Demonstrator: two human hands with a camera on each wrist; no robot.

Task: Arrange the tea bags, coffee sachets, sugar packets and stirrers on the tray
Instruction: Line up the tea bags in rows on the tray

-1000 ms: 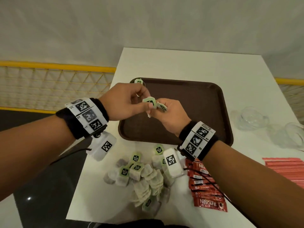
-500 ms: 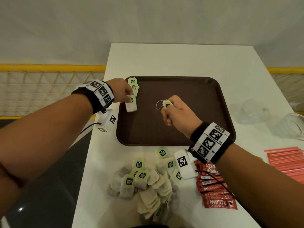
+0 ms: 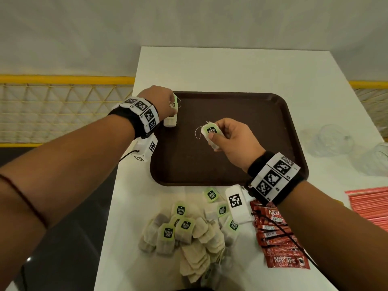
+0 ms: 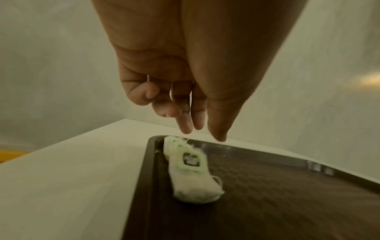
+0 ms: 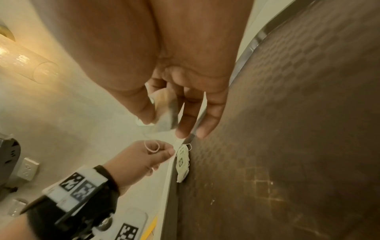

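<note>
Right hand [image 3: 233,141] pinches a green-tagged tea bag [image 3: 212,134] mid-frame over the brown tray [image 3: 273,164]; left hand [image 3: 159,100], fingers loose, hovers over laid bags [image 3: 171,120].

Tray [image 3: 273,114] is showing dark brown plastic w/ fine checkered texture, matt — rim glinting slightly. Tea bags [image 3: 184,238] are looking like soft porous paper, tags glossy green. Sachets [image 3: 281,248] are shining red foil-like. Table [image 3: 231,68] is reading smooth white, semi-matt. Cups [image 3: 333,141] — clear plastic or glass, can't tell.
</note>
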